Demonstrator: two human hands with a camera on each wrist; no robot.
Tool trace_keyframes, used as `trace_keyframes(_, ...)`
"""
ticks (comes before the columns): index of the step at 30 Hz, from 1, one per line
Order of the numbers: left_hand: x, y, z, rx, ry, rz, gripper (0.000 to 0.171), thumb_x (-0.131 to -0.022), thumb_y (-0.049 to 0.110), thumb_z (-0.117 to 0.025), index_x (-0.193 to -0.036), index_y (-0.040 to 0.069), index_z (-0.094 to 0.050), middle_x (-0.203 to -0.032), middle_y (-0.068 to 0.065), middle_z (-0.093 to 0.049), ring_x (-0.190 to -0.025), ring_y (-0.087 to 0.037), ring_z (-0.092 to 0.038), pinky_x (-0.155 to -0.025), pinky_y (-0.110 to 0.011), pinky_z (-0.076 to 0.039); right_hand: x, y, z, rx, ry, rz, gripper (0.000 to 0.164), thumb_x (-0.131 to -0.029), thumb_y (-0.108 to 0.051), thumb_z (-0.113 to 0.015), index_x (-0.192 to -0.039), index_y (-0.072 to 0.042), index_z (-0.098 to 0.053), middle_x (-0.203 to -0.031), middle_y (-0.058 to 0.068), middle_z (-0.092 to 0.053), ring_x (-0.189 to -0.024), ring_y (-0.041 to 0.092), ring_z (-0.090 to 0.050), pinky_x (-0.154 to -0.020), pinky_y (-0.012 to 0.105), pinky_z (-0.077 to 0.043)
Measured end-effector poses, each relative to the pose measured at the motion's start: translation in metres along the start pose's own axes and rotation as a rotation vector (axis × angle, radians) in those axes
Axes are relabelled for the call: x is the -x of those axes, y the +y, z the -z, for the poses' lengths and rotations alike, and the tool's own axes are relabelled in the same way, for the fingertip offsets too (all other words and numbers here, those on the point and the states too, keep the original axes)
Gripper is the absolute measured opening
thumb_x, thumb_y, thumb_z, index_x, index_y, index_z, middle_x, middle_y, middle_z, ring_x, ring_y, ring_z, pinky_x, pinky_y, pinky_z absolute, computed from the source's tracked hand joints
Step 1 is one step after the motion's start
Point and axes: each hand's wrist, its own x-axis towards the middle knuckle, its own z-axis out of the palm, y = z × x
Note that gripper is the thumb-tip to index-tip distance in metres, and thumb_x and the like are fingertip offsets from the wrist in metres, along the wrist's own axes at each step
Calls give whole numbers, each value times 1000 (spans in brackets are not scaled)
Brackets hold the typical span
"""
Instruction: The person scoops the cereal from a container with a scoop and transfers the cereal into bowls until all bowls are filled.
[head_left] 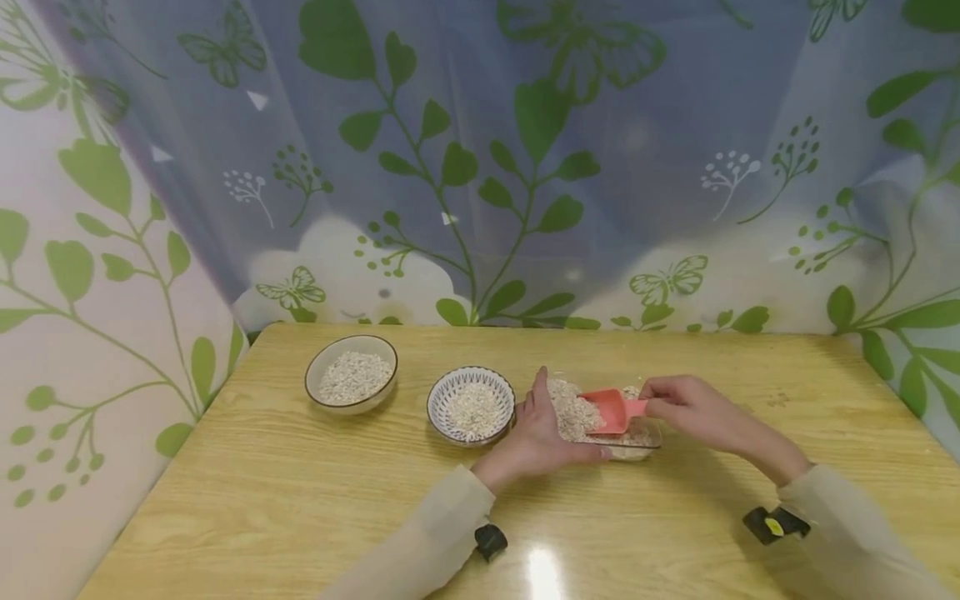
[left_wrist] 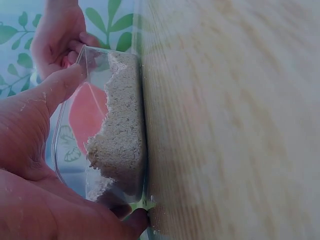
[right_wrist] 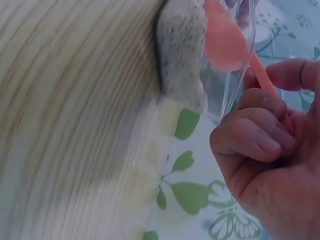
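A clear rectangular container (head_left: 651, 446) of oat flakes (head_left: 572, 414) stands on the wooden table. My left hand (head_left: 534, 440) holds it at the left end, thumb along the near wall and fingers spread round the side. In my right hand (head_left: 692, 410), the curled fingers grip the handle of a coral-red scoop (head_left: 613, 410) from the right end. The scoop's blade dips into the container among the flakes. Through the clear wall in the left wrist view, the heap of oats (left_wrist: 122, 120) is uneven, with the scoop (left_wrist: 87, 115) beside it.
Left of the container is a small patterned bowl (head_left: 435, 425) with pale flakes in it. Farther left stands a larger cream bowl (head_left: 316, 392), dark-rimmed, also holding flakes. A leaf-and-butterfly printed cloth (head_left: 480, 192) hangs behind the table (head_left: 300, 517).
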Motion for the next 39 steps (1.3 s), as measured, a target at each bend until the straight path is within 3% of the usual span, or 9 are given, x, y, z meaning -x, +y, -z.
trace_keyframes(6,0,0,0,14,-3,2,138,-74,52,-89,-165,17,9,-171,-22,-12,-158,-45,-9,-123,-62,-29,-3,-8,-5,-24,-15,-13,20,-102,-11,-49,-92,-2,-63,-68,-3,-44,-56,3,-33,-52,23,-34)
trace_keyframes(13,0,0,1,1,-3,3,138,-74,53,-88,-165,17,9,-171,-22,-11,-158,-45,-9,-123,-62,-29,2,-5,-6,-214,-61,-142,25,-103,-14,-44,-96,5,-59,-60,-6,-31,-46,7,-20,-43,24,-26)
trace_keyframes(18,1,0,1,-9,-3,-2,138,-74,53,-88,-165,16,9,-171,-22,-12,-157,-48,-9,-123,-62,-28,7,-4,-6,-339,-70,-191,25,-102,-15,-45,-95,6,-56,-56,-8,-26,-48,8,-17,-44,22,-20)
trace_keyframes(30,0,2,-1,-12,2,7,138,-74,54,-87,-165,17,9,-170,-22,-13,-157,-47,-9,-123,-63,-29,8,-26,-16,-192,-29,-195,28,-104,-16,-41,-84,0,-53,-59,-4,-30,-46,8,-18,-43,21,-23)
trace_keyframes(37,0,1,0,-17,6,-2,138,-74,56,-87,-165,17,10,-170,-23,-13,-157,-47,-10,-123,-63,-29,7,-26,-16,-313,-38,-272,27,-104,-19,-41,-90,0,-55,-58,-6,-26,-48,8,-15,-44,21,-19)
trace_keyframes(39,0,0,0,-10,2,0,138,-75,55,-87,-165,17,10,-170,-23,-12,-157,-47,-9,-123,-63,-28,8,-24,-15,-355,-34,-298,28,-104,-19,-42,-85,-2,-53,-56,-7,-25,-48,8,-14,-43,21,-19)
